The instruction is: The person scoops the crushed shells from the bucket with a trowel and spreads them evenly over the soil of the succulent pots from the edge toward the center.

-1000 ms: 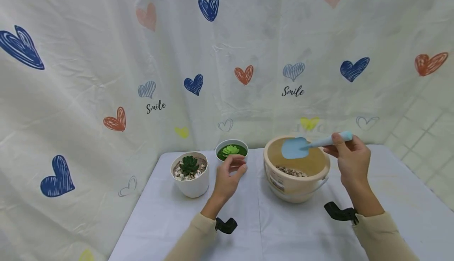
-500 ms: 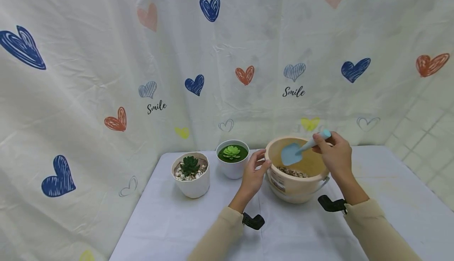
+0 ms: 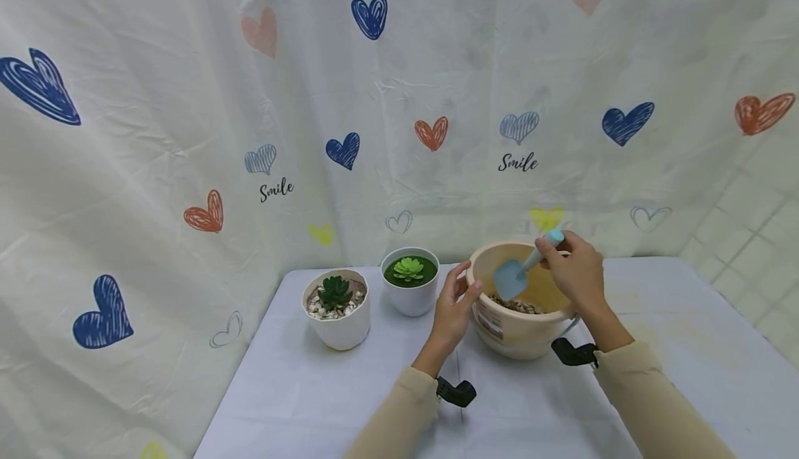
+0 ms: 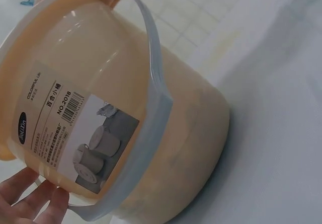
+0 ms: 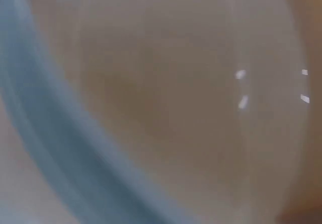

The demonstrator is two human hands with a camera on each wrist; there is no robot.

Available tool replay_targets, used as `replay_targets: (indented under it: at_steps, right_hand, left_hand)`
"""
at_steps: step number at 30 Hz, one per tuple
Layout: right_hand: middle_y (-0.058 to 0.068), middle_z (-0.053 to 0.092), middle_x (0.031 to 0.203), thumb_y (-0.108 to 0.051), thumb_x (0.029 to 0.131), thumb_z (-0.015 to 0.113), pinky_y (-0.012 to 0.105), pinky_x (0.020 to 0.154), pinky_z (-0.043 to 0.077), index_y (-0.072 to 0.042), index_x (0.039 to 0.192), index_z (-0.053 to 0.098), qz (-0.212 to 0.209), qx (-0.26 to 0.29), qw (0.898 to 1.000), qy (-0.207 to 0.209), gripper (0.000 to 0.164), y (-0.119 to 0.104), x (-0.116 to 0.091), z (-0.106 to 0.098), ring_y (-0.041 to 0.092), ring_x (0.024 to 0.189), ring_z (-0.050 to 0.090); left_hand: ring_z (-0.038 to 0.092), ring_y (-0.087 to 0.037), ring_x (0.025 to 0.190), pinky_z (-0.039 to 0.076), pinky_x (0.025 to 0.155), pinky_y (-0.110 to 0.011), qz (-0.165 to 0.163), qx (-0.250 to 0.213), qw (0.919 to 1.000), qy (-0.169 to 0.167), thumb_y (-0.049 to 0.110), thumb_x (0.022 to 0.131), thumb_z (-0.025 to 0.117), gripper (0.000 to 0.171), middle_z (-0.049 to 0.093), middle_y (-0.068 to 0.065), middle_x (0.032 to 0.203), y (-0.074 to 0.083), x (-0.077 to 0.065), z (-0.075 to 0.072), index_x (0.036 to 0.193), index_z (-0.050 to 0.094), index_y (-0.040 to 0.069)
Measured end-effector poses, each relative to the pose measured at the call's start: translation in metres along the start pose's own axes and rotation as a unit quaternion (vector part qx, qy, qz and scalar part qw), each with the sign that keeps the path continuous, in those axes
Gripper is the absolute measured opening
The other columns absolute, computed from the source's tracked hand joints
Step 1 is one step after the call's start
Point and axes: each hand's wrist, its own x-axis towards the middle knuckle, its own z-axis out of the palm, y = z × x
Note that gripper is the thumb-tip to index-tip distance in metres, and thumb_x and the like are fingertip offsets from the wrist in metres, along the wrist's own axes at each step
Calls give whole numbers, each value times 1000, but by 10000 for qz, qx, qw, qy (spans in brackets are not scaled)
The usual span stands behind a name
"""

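Note:
A light blue toy trowel (image 3: 511, 279) points blade down into a cream bucket (image 3: 524, 319), its handle gripped by my right hand (image 3: 577, 275) above the right rim. The blade is inside the bucket, just over brown and white pebbles (image 3: 527, 307) at the bottom. My left hand (image 3: 453, 305) is at the bucket's left side; in the left wrist view its fingertips (image 4: 55, 201) touch the outer wall, beside the label (image 4: 75, 128). A grey bail handle (image 4: 156, 98) hangs down the bucket's front. The right wrist view has only the blurred bucket wall (image 5: 166, 83) and bail.
Left of the bucket stand a white pot with a bright green succulent (image 3: 412, 298) and a white pot of stones with a dark green succulent (image 3: 342, 331). A white cloth (image 3: 299, 403) covers the table. A curtain with printed hearts (image 3: 431, 64) hangs behind.
My left hand has moved right from before the bright green succulent to the bucket's side. The right hand has moved left and the trowel blade has tipped down into the bucket.

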Motion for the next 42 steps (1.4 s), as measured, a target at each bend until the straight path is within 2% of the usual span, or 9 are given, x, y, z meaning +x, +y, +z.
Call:
replay_targets:
  at_steps: [2,4,9,13,18,24,32,42]
  right_hand:
    - [24,73,112,-42,103,60,21,62,49,-4,118,67,-90,-121,9999,-79,42,2,0,1,28,83,78]
    - [25,73,112,-38,103,61,25,63,50,-3,118,67,-236,-253,9993,-127,38,4,0,2,38,88,77]
    - [27,72,115,-32,103,63,48,72,57,-4,119,67,-521,-598,9963,-340,33,7,-1,2,47,100,72]
    - [29,69,121,-29,103,63,61,81,55,-4,125,65,-657,-771,9917,-790,34,7,-2,1,52,111,67]
    - [26,71,121,-25,102,64,62,82,55,-4,128,65,-867,-887,9831,-1343,34,5,0,1,49,110,68]
    - [24,71,121,-26,102,64,61,86,55,-4,130,66,-933,-854,9773,-1699,36,4,3,2,49,112,68]
    - [26,69,124,-28,104,61,51,82,59,-4,133,63,-613,-743,9758,-1963,38,2,4,1,41,104,71]
    - [27,68,122,-36,105,57,49,83,60,0,130,61,-205,-520,9743,-2183,44,0,5,-1,38,98,75]
  left_hand:
    - [56,-24,135,51,106,-43,9,-36,10000,-6,33,105,58,49,60,-13,144,-1,0,0,152,45,33]
    - [57,-23,134,52,106,-42,10,-96,10000,1,31,104,58,49,60,-14,144,-1,1,0,151,46,33]
    - [58,-20,132,51,107,-42,-65,-202,9998,29,34,103,61,49,60,-13,145,-1,1,-1,150,48,35]
    - [59,-21,133,51,107,-44,-114,-244,9996,67,35,102,62,49,60,-12,146,-1,0,0,149,48,36]
    - [59,-22,133,51,107,-43,-154,-275,9995,80,35,102,62,49,59,-13,147,0,1,0,149,49,36]
    - [58,-23,134,50,108,-43,-200,-333,9992,30,35,102,63,49,58,-12,148,0,0,-1,149,48,36]
    - [56,-25,137,48,111,-42,-220,-484,9986,-45,35,102,62,51,55,-15,150,1,0,-2,151,48,32]
    - [56,-23,137,47,112,-42,-324,-593,9977,-113,38,101,65,52,55,-10,152,-1,0,-4,150,48,37]
